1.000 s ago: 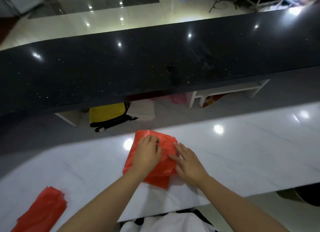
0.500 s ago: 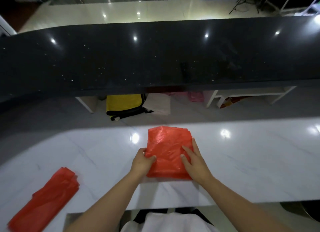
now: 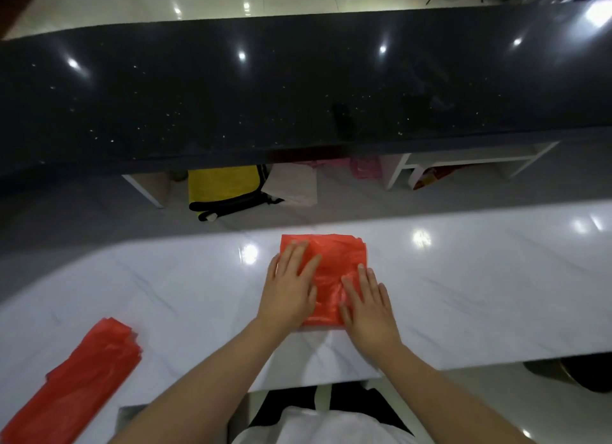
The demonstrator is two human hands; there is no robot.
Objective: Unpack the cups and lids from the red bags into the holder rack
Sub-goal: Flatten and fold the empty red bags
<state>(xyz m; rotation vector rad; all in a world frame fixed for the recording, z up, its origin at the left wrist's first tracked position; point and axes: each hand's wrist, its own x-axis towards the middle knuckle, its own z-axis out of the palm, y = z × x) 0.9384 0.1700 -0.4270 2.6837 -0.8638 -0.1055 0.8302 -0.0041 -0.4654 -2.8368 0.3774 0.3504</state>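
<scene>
Both hands (image 3: 326,294) now press flat the squarish folded red bag (image 3: 328,271).

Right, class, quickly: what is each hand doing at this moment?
Left hand: open, fingers straight, pressing flat on the folded red bag.
Right hand: open, fingers straight, pressing flat on the same bag's near right part.

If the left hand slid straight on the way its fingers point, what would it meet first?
Only more of the folded red bag it presses flat: the left hand points away from the person, toward the bag's far edge. Beyond that lies bare white counter, then its far edge. Nothing else seems to stand in that line.
</scene>
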